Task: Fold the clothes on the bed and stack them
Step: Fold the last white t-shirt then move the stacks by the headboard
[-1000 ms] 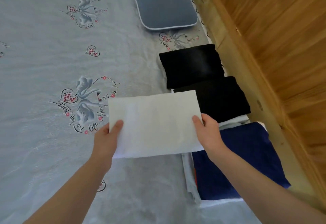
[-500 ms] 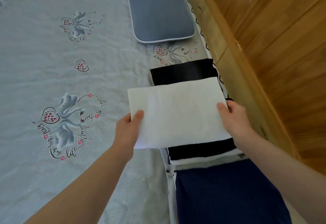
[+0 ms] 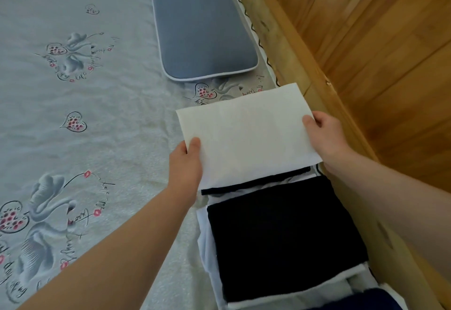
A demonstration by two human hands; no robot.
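Both hands (image 3: pixel 185 161) (image 3: pixel 324 136) pinching folded white garment (image 3: pixel 246 139), black garment (image 3: pixel 256 182) beneath mostly hidden

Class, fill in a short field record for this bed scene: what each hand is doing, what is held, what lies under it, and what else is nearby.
Left hand: left hand grips the near-left edge of the white folded garment
Right hand: right hand grips its right edge
Beneath: black folded garment, only its near edge showing
Nearer pile: dark folded garment on white cloth
Further off: grey pillow
Surface: printed bedspread
Right side: wooden wall
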